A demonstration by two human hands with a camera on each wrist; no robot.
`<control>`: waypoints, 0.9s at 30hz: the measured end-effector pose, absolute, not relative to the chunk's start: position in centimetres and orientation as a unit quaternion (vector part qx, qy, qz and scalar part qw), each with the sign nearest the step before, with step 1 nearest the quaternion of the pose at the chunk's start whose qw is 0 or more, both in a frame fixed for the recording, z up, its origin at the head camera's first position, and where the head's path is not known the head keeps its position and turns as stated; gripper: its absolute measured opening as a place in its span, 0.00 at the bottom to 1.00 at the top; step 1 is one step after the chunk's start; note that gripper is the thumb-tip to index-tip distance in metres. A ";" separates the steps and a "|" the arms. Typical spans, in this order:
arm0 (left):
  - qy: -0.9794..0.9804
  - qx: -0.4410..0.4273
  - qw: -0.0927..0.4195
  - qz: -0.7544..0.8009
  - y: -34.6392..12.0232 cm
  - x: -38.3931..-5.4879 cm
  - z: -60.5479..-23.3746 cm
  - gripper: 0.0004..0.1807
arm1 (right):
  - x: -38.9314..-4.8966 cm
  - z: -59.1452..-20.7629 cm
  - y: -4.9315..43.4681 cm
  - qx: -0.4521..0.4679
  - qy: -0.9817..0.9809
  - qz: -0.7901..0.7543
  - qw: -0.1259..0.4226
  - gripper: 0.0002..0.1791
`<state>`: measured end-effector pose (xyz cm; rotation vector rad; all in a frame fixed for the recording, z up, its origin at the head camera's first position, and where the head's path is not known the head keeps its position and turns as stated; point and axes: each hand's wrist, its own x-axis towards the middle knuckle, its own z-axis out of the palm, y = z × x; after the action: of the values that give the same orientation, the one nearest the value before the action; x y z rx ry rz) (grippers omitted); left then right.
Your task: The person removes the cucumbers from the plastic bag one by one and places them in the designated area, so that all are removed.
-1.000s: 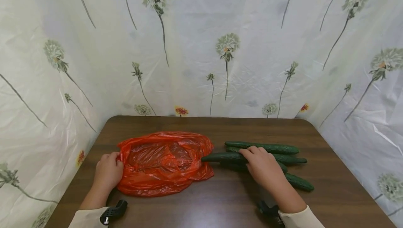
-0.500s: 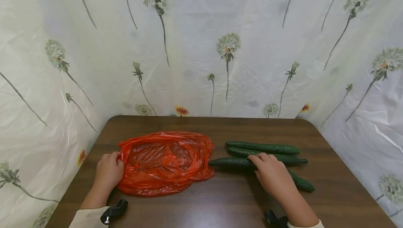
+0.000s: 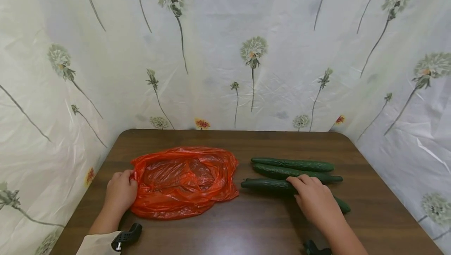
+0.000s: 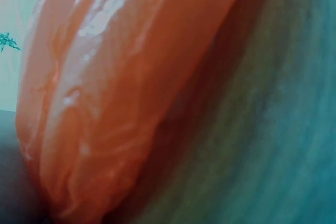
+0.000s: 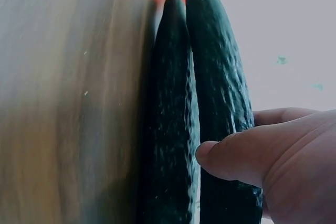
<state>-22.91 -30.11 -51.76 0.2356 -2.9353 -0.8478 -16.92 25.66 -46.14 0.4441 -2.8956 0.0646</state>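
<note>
A red plastic bag (image 3: 183, 206) lies spread on the table, its mouth facing up. My left hand (image 3: 119, 192) pinches the bag's left edge; in the left wrist view the red plastic (image 4: 105, 114) fills much of the picture. My right hand (image 3: 315, 198) grips a dark green cucumber (image 3: 267, 184) from above, thumb on the near side. In the right wrist view the held cucumber (image 5: 218, 66) is just above another cucumber (image 5: 168, 93), whose right end (image 3: 341, 205) shows past my hand in the head view. Whether these two touch I cannot tell.
Behind the held cucumber lie two more, a far cucumber (image 3: 292, 164) and a middle cucumber (image 3: 278, 171), side by side. The brown wooden table (image 3: 211, 235) ends in a rounded back edge against a flower-print curtain (image 3: 211, 51).
My right hand has moved to the right and slightly nearer with the cucumber, whose left tip has come away from the bag's right edge. My left hand stays at the bag.
</note>
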 end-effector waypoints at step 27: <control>-0.959 0.067 0.042 -0.273 -30.5 -23.1 -52.1 0.25 | -14.6 -48.7 27.9 0.124 -0.986 0.043 0.100 0.37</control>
<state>-23.14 -30.52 -52.11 0.2038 -2.9340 -0.8341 -14.59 27.88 -48.74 0.3657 -2.9159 0.1272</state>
